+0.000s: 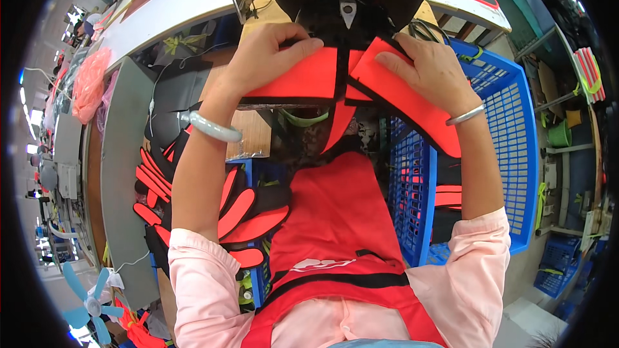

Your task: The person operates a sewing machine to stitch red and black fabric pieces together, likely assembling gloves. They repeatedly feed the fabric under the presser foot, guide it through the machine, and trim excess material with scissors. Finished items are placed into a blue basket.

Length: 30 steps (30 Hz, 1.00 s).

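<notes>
A dark machine with a pointed metal part [348, 10], which looks like a sewing machine, stands at the far middle. Just left of its black arm, my left hand [274, 58] is closed on a red-orange fabric panel [300, 79] with black edging, thumb pressed on top. My right hand [433, 71] pinches a longer red-orange fabric strip [412, 104], also black-edged, which hangs down toward me on the right. Its thumb lies on the strip; the undersides of both grips are hidden. Between them a narrow red-orange tail [338, 125] dangles below the machine bed.
To my right stands a blue plastic basket [419, 187] with red-and-black pieces inside. Several similar cut pieces [238, 212] are heaped at my left, over another blue crate [258, 283]. A grey panel [126, 180] borders the left side. A red apron [335, 212] covers my lap.
</notes>
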Each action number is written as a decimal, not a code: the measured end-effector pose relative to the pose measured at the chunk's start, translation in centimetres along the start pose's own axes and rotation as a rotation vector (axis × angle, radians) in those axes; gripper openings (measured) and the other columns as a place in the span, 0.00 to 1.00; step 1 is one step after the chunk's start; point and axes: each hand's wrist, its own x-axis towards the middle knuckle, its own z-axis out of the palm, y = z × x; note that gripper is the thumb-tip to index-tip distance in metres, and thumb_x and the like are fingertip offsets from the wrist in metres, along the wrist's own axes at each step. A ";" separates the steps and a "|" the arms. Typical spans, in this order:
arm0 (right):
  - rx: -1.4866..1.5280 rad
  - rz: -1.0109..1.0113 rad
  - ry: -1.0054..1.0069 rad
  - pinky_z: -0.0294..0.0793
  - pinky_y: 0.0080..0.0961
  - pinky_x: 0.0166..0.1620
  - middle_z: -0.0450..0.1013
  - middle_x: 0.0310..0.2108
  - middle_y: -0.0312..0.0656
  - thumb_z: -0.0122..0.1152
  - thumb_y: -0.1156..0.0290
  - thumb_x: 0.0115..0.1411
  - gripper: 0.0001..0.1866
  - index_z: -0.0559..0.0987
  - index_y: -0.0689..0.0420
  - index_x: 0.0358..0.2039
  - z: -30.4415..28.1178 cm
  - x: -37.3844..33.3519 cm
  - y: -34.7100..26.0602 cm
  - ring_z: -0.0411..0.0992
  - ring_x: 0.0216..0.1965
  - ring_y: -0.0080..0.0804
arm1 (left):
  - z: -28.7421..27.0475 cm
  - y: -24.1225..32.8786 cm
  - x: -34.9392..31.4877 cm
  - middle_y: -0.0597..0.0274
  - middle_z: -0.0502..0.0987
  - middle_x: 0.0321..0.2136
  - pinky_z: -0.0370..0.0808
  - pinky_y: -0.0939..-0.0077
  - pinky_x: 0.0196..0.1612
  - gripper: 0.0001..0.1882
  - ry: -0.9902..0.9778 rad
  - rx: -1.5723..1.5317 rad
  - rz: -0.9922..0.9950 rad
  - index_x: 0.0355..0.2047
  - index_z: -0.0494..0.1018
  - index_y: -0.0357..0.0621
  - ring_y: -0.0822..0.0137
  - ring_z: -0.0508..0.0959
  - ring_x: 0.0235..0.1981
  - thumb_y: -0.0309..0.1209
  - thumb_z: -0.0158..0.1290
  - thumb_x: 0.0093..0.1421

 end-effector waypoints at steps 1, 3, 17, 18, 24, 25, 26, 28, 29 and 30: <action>0.007 0.015 -0.016 0.72 0.42 0.30 0.73 0.19 0.53 0.53 0.44 0.61 0.28 0.77 0.61 0.32 0.1 0.4 0.4 0.74 0.25 0.52 | 0.1 -0.3 0.6 0.68 0.75 0.21 0.69 0.79 0.30 0.17 -0.006 -0.013 -0.023 0.32 0.77 0.33 0.80 0.70 0.24 0.39 0.56 0.62; 0.021 0.027 -0.038 0.72 0.42 0.30 0.73 0.18 0.53 0.53 0.44 0.62 0.28 0.77 0.62 0.32 0.4 1.1 1.1 0.74 0.24 0.52 | 0.1 -0.6 1.6 0.70 0.75 0.21 0.69 0.80 0.30 0.17 -0.018 -0.037 -0.068 0.32 0.77 0.34 0.80 0.69 0.24 0.40 0.56 0.62; 0.004 0.007 0.069 0.72 0.43 0.35 0.74 0.24 0.56 0.55 0.44 0.61 0.31 0.77 0.65 0.40 1.3 3.4 2.8 0.74 0.32 0.55 | -0.7 -2.1 4.7 0.74 0.74 0.25 0.69 0.83 0.34 0.17 -0.023 0.024 -0.126 0.36 0.78 0.39 0.82 0.69 0.28 0.43 0.54 0.63; 0.008 -0.001 0.045 0.70 0.44 0.34 0.73 0.23 0.56 0.53 0.44 0.62 0.30 0.77 0.65 0.39 1.2 3.5 2.8 0.73 0.31 0.56 | -0.5 -3.2 4.9 0.74 0.75 0.26 0.69 0.83 0.35 0.17 0.017 0.008 -0.128 0.37 0.78 0.39 0.82 0.70 0.29 0.42 0.54 0.63; -0.011 0.048 -0.049 0.71 0.46 0.33 0.74 0.25 0.55 0.54 0.45 0.61 0.27 0.76 0.61 0.33 -2.0 -1.9 3.5 0.73 0.31 0.56 | -2.5 -3.2 0.7 0.73 0.71 0.26 0.68 0.82 0.35 0.16 -0.082 -0.077 -0.065 0.37 0.75 0.34 0.80 0.67 0.30 0.39 0.51 0.66; 0.007 0.044 -0.095 0.71 0.46 0.33 0.74 0.25 0.55 0.54 0.46 0.61 0.26 0.75 0.61 0.32 -2.6 -3.9 3.5 0.73 0.31 0.56 | -2.4 -2.5 -0.5 0.74 0.69 0.25 0.67 0.82 0.34 0.15 -0.169 -0.057 -0.024 0.36 0.74 0.34 0.81 0.66 0.29 0.38 0.51 0.66; 0.003 0.053 -0.171 0.70 0.47 0.32 0.73 0.24 0.55 0.55 0.47 0.61 0.25 0.74 0.61 0.31 -2.8 -6.0 3.8 0.72 0.30 0.56 | -2.1 -0.8 -2.0 0.74 0.68 0.25 0.65 0.83 0.33 0.14 -0.257 -0.128 -0.127 0.36 0.73 0.34 0.82 0.65 0.30 0.36 0.51 0.65; -0.005 0.100 -0.327 0.69 0.47 0.31 0.73 0.24 0.54 0.56 0.48 0.60 0.23 0.73 0.60 0.30 -2.0 -11.1 5.0 0.72 0.29 0.56 | -1.0 0.2 -4.5 0.71 0.70 0.25 0.66 0.83 0.33 0.14 -0.263 -0.180 -0.177 0.38 0.74 0.33 0.81 0.67 0.30 0.35 0.54 0.64; -0.007 0.136 -0.410 0.70 0.47 0.31 0.73 0.24 0.54 0.57 0.48 0.59 0.23 0.73 0.59 0.29 -1.0 -14.0 6.0 0.72 0.29 0.55 | -0.5 0.1 -5.6 0.68 0.72 0.26 0.67 0.81 0.34 0.16 -0.272 -0.200 -0.171 0.39 0.74 0.33 0.79 0.69 0.30 0.36 0.55 0.63; -0.077 0.176 -0.489 0.70 0.45 0.32 0.73 0.24 0.53 0.58 0.48 0.58 0.22 0.74 0.58 0.30 0.3 -17.5 7.5 0.73 0.29 0.53 | -0.1 0.9 -6.3 0.67 0.73 0.27 0.67 0.82 0.35 0.15 -0.304 -0.229 -0.197 0.40 0.74 0.33 0.78 0.70 0.31 0.35 0.55 0.63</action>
